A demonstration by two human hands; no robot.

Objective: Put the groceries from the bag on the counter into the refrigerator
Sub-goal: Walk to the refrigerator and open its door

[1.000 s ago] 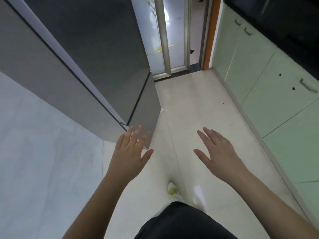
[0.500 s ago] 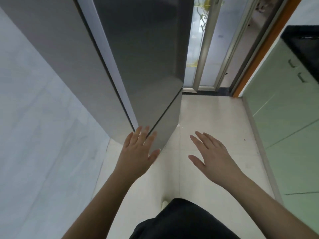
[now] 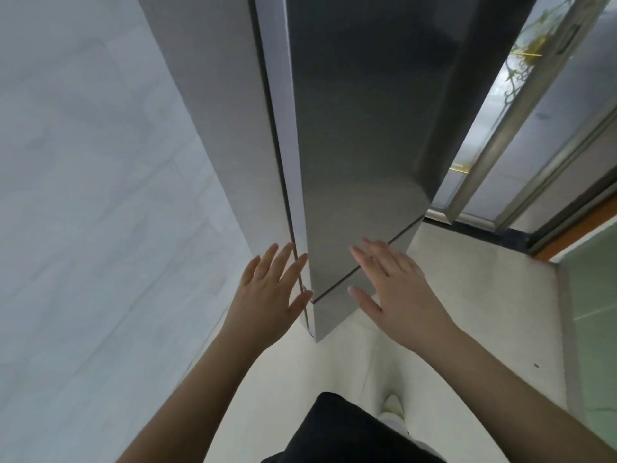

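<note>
A tall grey refrigerator (image 3: pixel 360 135) fills the upper middle of the view, its doors shut, with a dark seam between the upper and lower door. My left hand (image 3: pixel 267 299) is open, fingers spread, at the refrigerator's left front edge near the door gap. My right hand (image 3: pixel 397 292) is open and flat in front of the lower part of the door; whether it touches the door I cannot tell. Neither hand holds anything. No bag, groceries or counter top are in view.
A pale marbled wall (image 3: pixel 93 228) stands close on the left. A glass sliding door with metal frames (image 3: pixel 514 135) is behind the refrigerator on the right. Green cabinets (image 3: pixel 597 295) line the right edge. Cream floor tiles (image 3: pixel 467 295) lie below.
The view has turned left and moved closer to the refrigerator. Both hands have risen toward it, the right one shifting left in front of the door.
</note>
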